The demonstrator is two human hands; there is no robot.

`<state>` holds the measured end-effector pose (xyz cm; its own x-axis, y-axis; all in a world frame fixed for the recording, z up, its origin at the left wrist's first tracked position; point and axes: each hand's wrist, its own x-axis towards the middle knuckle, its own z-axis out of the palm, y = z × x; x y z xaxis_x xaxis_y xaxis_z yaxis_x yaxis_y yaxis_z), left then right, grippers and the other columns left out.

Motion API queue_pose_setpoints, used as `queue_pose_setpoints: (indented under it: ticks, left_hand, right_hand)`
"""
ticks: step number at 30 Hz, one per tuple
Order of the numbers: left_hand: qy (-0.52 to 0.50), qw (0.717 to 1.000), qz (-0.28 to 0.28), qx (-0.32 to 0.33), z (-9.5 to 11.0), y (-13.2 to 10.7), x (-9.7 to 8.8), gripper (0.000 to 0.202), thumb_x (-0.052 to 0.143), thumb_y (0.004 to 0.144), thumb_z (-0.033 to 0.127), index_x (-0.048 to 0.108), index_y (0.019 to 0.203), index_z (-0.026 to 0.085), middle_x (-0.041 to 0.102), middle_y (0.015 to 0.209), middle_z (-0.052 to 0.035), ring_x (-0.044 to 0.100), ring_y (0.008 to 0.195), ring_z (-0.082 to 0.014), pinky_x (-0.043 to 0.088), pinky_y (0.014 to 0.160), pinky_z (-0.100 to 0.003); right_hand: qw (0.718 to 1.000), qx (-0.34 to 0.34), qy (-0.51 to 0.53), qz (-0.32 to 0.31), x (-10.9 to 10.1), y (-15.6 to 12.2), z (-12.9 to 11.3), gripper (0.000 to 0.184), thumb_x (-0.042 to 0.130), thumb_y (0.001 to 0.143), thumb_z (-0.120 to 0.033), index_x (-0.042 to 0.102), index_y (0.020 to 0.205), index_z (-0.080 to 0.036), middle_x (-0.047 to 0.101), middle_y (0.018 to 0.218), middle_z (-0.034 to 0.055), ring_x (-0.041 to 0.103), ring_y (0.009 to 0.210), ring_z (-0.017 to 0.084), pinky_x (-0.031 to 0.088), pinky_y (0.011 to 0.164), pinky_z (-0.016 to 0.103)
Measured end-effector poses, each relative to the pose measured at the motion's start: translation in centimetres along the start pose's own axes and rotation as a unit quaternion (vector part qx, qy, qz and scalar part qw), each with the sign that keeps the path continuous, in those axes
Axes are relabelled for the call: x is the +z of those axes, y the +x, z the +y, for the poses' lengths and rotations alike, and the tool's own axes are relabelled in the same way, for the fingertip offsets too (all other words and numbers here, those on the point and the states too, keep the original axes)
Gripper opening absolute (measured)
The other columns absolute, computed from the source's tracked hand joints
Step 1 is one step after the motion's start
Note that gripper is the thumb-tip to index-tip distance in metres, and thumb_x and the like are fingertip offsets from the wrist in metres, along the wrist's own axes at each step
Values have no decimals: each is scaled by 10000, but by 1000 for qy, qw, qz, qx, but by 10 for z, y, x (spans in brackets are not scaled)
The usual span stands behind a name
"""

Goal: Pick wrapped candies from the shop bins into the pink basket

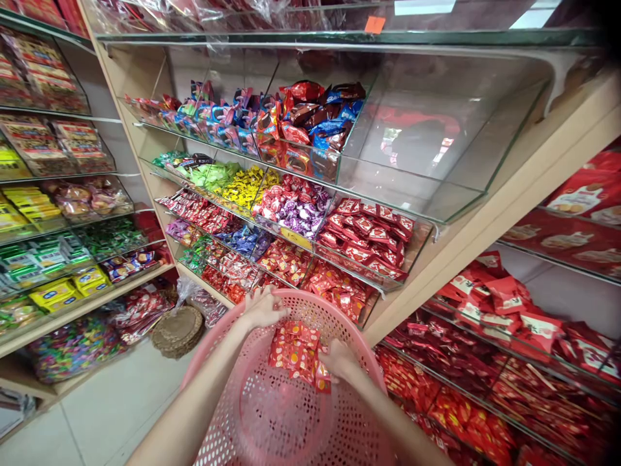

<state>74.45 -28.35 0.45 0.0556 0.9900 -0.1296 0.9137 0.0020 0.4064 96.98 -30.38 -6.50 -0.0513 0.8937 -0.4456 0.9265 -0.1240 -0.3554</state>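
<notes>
A pink perforated plastic basket point(284, 417) tilts below me, its far rim against the lower candy shelves. My left hand point(264, 307) is bent over that far rim, with the fingers on the rim and the thumb inside. Inside the basket, my right hand point(338, 360) has its fingers closed at the edge of several red candy packets point(297, 353) with yellow and white dots. These packets lie together on the basket's far inner side. Similar red packets point(334, 285) fill a low shelf bin just beyond the rim.
Glass-fronted bins hold purple and red candies point(295, 204), yellow candies point(245, 188) and dark red packets point(366, 236). A wooden upright point(466, 226) separates them from red packages point(514, 304) at right. Woven round mats point(178, 331) stand on the tiled floor point(121, 401) at left.
</notes>
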Motion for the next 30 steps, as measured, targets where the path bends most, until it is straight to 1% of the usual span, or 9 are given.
queue_pose_setpoints:
  ticks: [7,10,12,14,17,22,25,27,30]
  left_hand:
    - [2,1000,0,-7,-2,-1,1,422,448,707,619,669,789,270,348,1353,-41,309,1208,-313,178,965,-567]
    - [1,1000,0,-5,-1,-2,0,387,464,712,594,667,780,272,348,1352,-29,303,1213,-310,182,967,-561]
    - [3,1000,1,-4,0,-2,0,375,467,715,586,667,780,275,351,1349,-25,306,1209,-308,188,965,-557]
    - [5,1000,2,-2,0,-2,0,376,466,716,587,668,784,277,357,1344,-25,316,1201,-306,191,963,-557]
    - [7,1000,5,2,1,-2,0,380,470,711,590,671,786,275,363,1337,-27,328,1190,-305,197,959,-559]
    - [5,1000,8,5,2,-2,0,374,471,713,583,670,764,270,381,1322,-26,332,1185,-312,206,953,-560]
    - [8,1000,10,5,1,-3,-1,391,462,714,592,669,767,264,371,1333,-29,320,1195,-316,207,955,-556]
    - [12,1000,12,6,1,-4,-3,398,456,717,592,666,769,259,359,1343,-32,316,1200,-314,211,954,-554]
    - [13,1000,11,5,2,-6,-4,405,448,721,593,664,758,253,354,1347,-29,315,1201,-318,209,954,-558]
  right_hand:
    - [995,-32,80,-53,1,-1,0,211,442,754,-176,439,543,-182,525,423,-10,581,463,126,384,419,170]
    - [994,-37,88,-60,4,-3,2,192,464,728,-143,426,543,-182,452,362,-42,540,415,116,355,393,164]
    - [994,-36,88,-57,6,-2,5,115,473,726,-141,462,619,-180,434,354,-60,518,393,114,346,385,168]
    - [995,-32,86,-47,9,0,7,40,480,730,-142,487,747,-177,443,381,-74,511,389,110,342,386,169]
    - [996,-31,71,-32,10,2,10,151,502,722,-140,482,868,-172,491,450,-69,528,419,108,344,409,172]
    - [999,-44,30,-4,5,0,12,228,564,700,-185,507,919,-168,629,688,28,606,642,150,372,517,199]
    - [997,-64,-37,31,-8,-3,9,161,563,706,-220,549,854,-161,646,825,87,606,763,183,370,563,215]
    - [993,-92,-53,60,-24,-2,4,80,504,739,-209,566,764,-165,648,768,75,601,716,165,362,564,211]
    - [979,-148,7,142,-59,7,-6,171,420,782,-219,560,693,-179,620,620,27,566,591,124,360,565,199]
